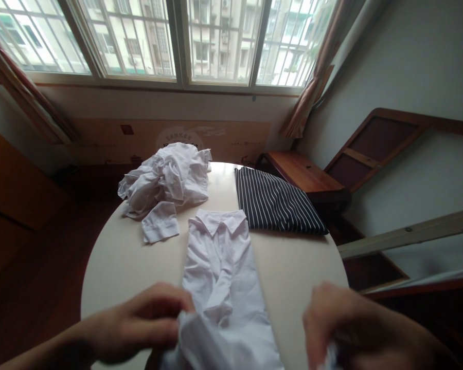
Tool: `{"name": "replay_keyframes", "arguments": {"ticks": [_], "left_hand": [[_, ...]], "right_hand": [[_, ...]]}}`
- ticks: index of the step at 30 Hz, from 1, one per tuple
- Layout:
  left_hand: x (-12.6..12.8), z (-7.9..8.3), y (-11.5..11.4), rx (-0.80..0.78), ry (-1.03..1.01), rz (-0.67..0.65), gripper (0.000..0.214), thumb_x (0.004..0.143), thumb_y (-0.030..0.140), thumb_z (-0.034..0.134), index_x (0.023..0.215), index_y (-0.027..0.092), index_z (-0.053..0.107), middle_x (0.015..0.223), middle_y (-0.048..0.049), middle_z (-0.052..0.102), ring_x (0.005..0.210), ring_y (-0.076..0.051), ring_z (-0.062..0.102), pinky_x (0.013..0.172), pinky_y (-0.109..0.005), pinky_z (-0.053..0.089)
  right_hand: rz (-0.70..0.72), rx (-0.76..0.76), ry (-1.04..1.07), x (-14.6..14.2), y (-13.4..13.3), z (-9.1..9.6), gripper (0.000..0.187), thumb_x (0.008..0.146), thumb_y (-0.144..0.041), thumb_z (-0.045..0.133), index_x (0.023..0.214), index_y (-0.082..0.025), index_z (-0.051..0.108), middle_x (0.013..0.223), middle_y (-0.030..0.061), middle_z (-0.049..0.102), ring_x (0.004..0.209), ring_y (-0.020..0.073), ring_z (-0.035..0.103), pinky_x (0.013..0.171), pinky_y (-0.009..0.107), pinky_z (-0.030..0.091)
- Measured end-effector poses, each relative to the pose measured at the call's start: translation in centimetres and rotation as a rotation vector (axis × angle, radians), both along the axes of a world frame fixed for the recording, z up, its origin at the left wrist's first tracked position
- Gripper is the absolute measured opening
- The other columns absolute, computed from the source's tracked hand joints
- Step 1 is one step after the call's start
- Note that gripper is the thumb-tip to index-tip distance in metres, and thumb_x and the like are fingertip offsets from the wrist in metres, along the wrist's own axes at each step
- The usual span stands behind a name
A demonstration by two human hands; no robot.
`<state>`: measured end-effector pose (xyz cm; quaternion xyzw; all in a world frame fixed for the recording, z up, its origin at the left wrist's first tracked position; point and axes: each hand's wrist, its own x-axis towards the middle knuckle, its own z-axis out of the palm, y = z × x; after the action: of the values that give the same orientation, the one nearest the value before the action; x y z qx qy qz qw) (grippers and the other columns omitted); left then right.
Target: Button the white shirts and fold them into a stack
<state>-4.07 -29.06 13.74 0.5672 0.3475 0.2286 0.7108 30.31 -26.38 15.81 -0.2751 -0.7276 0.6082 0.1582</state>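
Note:
A white collared shirt (218,257) lies lengthwise down the middle of the round table, its collar pointing to the window and its sides folded in to a narrow strip. My left hand (150,318) pinches cloth at the near end of this shirt, lifting it a little off the table. On the right, my right hand (343,324) is blurred, with curled fingers closed on a bit of pale cloth low in the view; whether that cloth belongs to the same shirt is hidden by the frame edge.
A heap of crumpled white clothes (170,177) lies at the table's far left. A folded black-and-white striped cloth (278,203) rests at the far right. The white round table (116,262) stands before a barred window (216,41). A wooden bench (304,172) is beyond it, right.

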Motion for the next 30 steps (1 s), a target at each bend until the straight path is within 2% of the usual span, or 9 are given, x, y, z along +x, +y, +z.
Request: {"name": "replay_keyframes", "arguments": {"ticks": [5, 8, 10, 14, 18, 21, 23, 26, 30], "left_hand": [[1.2, -2.4, 9.1, 0.033, -0.107, 0.583, 0.039, 0.076, 0.044, 0.067, 0.101, 0.014, 0.064, 0.078, -0.0049, 0.065, 0.064, -0.014, 0.059, 0.063, -0.025, 0.05], [0.3, -5.8, 14.7, 0.221, 0.186, 0.831, 0.035, 0.077, 0.045, 0.061, 0.092, 0.013, 0.063, 0.078, -0.0059, 0.064, 0.069, -0.017, 0.059, 0.064, -0.027, 0.05], [-0.5, -7.6, 16.4, 0.41, 0.523, 0.922, 0.032, 0.076, 0.039, 0.061, 0.093, 0.012, 0.063, 0.084, -0.0084, 0.065, 0.078, -0.021, 0.061, 0.072, -0.033, 0.051], [-0.4, -7.9, 14.6, 1.011, 0.761, 0.708, 0.034, 0.083, 0.035, 0.055, 0.111, 0.015, 0.061, 0.116, -0.0119, 0.06, 0.11, -0.025, 0.054, 0.096, -0.04, 0.043], [1.6, -7.6, 12.7, 1.292, 0.854, 0.352, 0.049, 0.09, 0.044, 0.046, 0.13, 0.016, 0.051, 0.139, -0.0133, 0.047, 0.13, -0.026, 0.04, 0.107, -0.042, 0.032], [2.2, -9.5, 14.2, 1.346, 0.942, 0.049, 0.061, 0.09, 0.052, 0.042, 0.14, 0.017, 0.041, 0.145, -0.0128, 0.041, 0.137, -0.027, 0.03, 0.112, -0.045, 0.021], [1.7, -11.0, 15.9, 1.324, 1.011, -0.017, 0.06, 0.091, 0.052, 0.041, 0.139, 0.018, 0.042, 0.144, -0.012, 0.042, 0.137, -0.028, 0.03, 0.112, -0.047, 0.02], [0.3, -11.9, 17.8, 1.275, 1.103, 0.125, 0.046, 0.093, 0.045, 0.04, 0.129, 0.019, 0.052, 0.137, -0.0126, 0.05, 0.127, -0.028, 0.041, 0.104, -0.045, 0.031], [-1.6, -10.8, 18.2, 1.197, 1.186, 0.28, 0.029, 0.09, 0.035, 0.048, 0.108, 0.017, 0.061, 0.104, -0.0122, 0.064, 0.098, -0.024, 0.055, 0.086, -0.037, 0.042]], "right_hand": [[-0.459, -0.092, 0.212, -3.9, 10.9, -1.3, 0.026, 0.069, -0.031, 0.071, 0.088, -0.014, 0.066, 0.075, 0.002, 0.063, 0.063, 0.0112, 0.057, 0.056, 0.02, 0.045], [-0.667, -0.048, 0.13, -5.9, 16.3, -5.7, 0.029, 0.072, -0.025, 0.063, 0.098, -0.012, 0.064, 0.082, 0.0051, 0.065, 0.066, 0.012, 0.058, 0.061, 0.023, 0.048], [-0.767, 0.081, -0.12, -6.5, 18.1, -8.9, 0.032, 0.074, -0.023, 0.06, 0.104, -0.011, 0.062, 0.089, 0.0086, 0.066, 0.072, 0.0157, 0.061, 0.068, 0.029, 0.05], [-0.871, 0.685, -0.558, -6.6, 17.2, -12.0, 0.05, 0.076, -0.023, 0.062, 0.124, -0.012, 0.054, 0.126, 0.0179, 0.054, 0.111, 0.0293, 0.055, 0.094, 0.045, 0.044], [-0.626, 1.051, -0.572, -8.4, 13.6, -11.8, 0.056, 0.087, -0.04, 0.053, 0.135, -0.012, 0.045, 0.141, 0.0187, 0.041, 0.132, 0.0316, 0.035, 0.107, 0.049, 0.031], [-0.394, 1.073, -0.592, -10.2, 12.0, -12.7, 0.067, 0.09, -0.051, 0.044, 0.141, -0.009, 0.037, 0.149, 0.0196, 0.032, 0.14, 0.0311, 0.023, 0.112, 0.049, 0.023], [-0.34, 1.019, -0.656, -10.7, 11.8, -14.2, 0.072, 0.089, -0.056, 0.042, 0.142, -0.007, 0.035, 0.15, 0.021, 0.029, 0.141, 0.0316, 0.02, 0.114, 0.049, 0.019], [-0.351, 0.955, -0.718, -10.3, 12.1, -16.1, 0.079, 0.088, -0.061, 0.04, 0.143, -0.005, 0.032, 0.15, 0.022, 0.027, 0.141, 0.0318, 0.019, 0.114, 0.049, 0.016], [-0.373, 0.935, -0.686, -9.2, 12.7, -16.4, 0.074, 0.089, -0.058, 0.041, 0.143, -0.008, 0.033, 0.149, 0.0189, 0.031, 0.14, 0.0291, 0.024, 0.114, 0.047, 0.018]]}}
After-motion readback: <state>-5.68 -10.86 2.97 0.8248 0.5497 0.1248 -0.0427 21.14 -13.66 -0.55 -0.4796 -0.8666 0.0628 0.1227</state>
